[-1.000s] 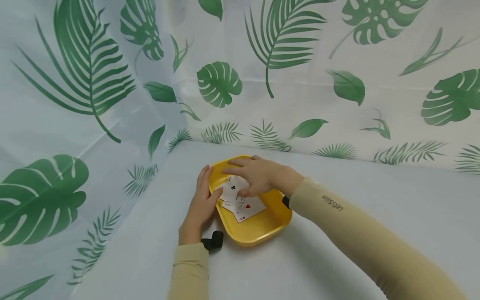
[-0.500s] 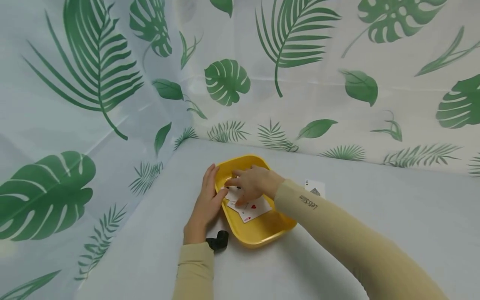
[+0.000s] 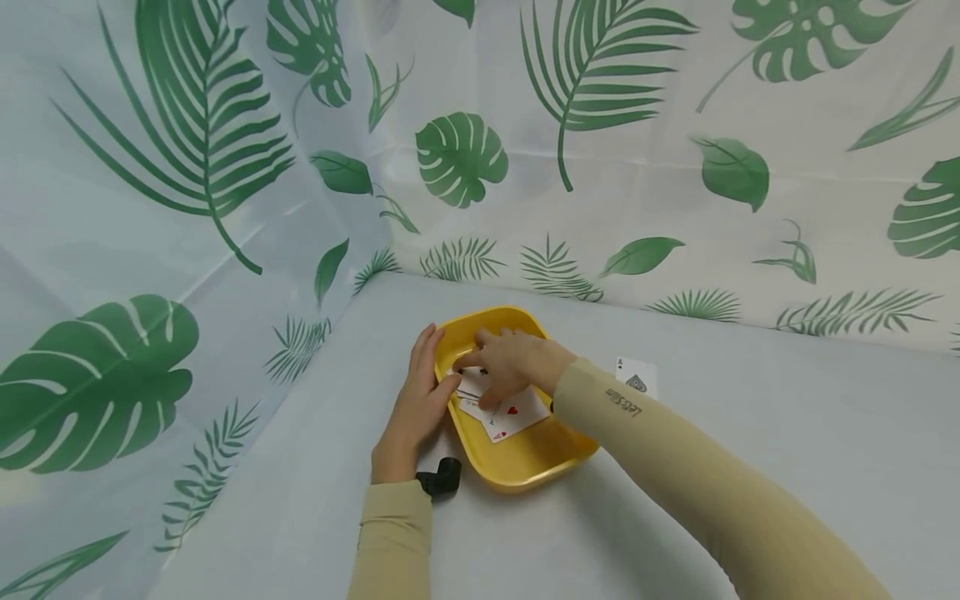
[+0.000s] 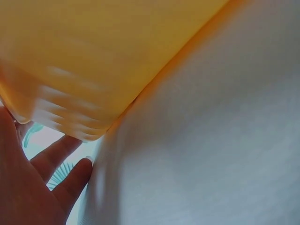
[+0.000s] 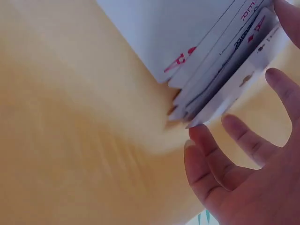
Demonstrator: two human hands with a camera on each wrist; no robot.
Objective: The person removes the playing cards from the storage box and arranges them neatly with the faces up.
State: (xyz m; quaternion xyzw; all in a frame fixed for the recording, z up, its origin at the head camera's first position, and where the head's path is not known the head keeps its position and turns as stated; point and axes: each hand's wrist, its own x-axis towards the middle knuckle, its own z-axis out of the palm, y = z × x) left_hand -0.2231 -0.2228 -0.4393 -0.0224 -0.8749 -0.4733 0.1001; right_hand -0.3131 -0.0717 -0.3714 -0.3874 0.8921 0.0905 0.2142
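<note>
A yellow tray (image 3: 517, 467) stands on the white surface with several overlapping playing cards in it. Among them lies an ace of hearts (image 3: 528, 414). My left hand (image 3: 411, 408) holds the tray's left side, thumb over the rim and fingers along the outside wall (image 4: 79, 61). Reaching into the tray, my right hand (image 3: 513, 365) grips the top playing card (image 3: 472, 382) by its edges, partly covering it. In the right wrist view this card (image 5: 246, 79) is tilted up off the fanned stack (image 5: 173, 33), with the thumb at one edge and fingertips at the other.
To the right of the tray another playing card (image 3: 636, 375) with a large spade lies on the white surface, partly behind my right sleeve (image 3: 660, 446). Leaf-patterned white sheets (image 3: 637, 200) rise behind and on the left. A black wrist camera (image 3: 444, 477) sits by my left wrist.
My right hand has come down and to the left, deeper into the tray, and the top card's near edge has risen. The card right of the tray has come into view. My left hand stays on the tray.
</note>
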